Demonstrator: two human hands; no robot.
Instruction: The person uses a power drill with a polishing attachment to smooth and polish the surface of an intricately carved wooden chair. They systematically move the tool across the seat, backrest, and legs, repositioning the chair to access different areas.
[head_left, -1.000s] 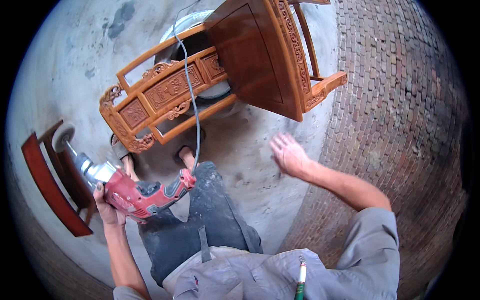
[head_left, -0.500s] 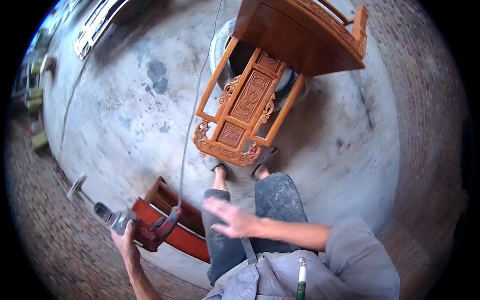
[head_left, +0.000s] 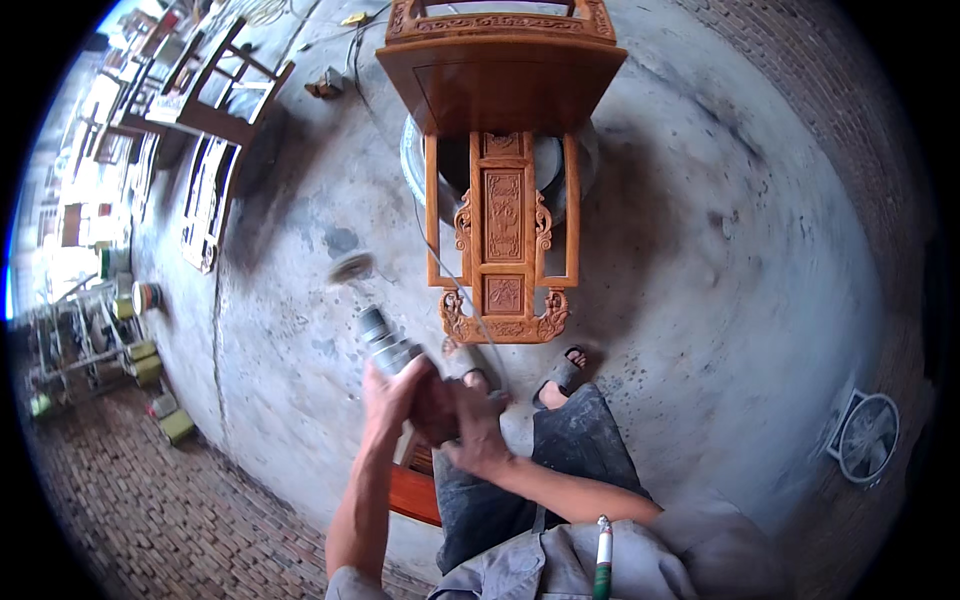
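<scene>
Out in front of my body I hold a corded power grinder (head_left: 428, 405) with a grey front housing and a dark red body. Its round working head (head_left: 350, 268), blurred, stands off the far left end. My left hand (head_left: 392, 392) wraps round the grey front part. Closed about the rear of the red body is my right hand (head_left: 480, 430), its fingers partly smeared. Beyond the tool, a carved wooden chair (head_left: 503, 215) lies tipped back, its backrest toward my feet and its seat underside raised. A round grey support (head_left: 412, 150) shows beneath it, mostly hidden.
Reddish wooden furniture (head_left: 412, 492) stands by my left leg, partly hidden. The cord (head_left: 372, 105) runs past the chair's left side. A fan (head_left: 868, 438) is at the far right. More wooden furniture (head_left: 215, 115) and several yellow-green blocks (head_left: 176, 427) are at the left.
The grinder has come from the lower left to the middle front. My right hand, free and spread before, has closed on its rear. My view has turned, so the chair now looks upright.
</scene>
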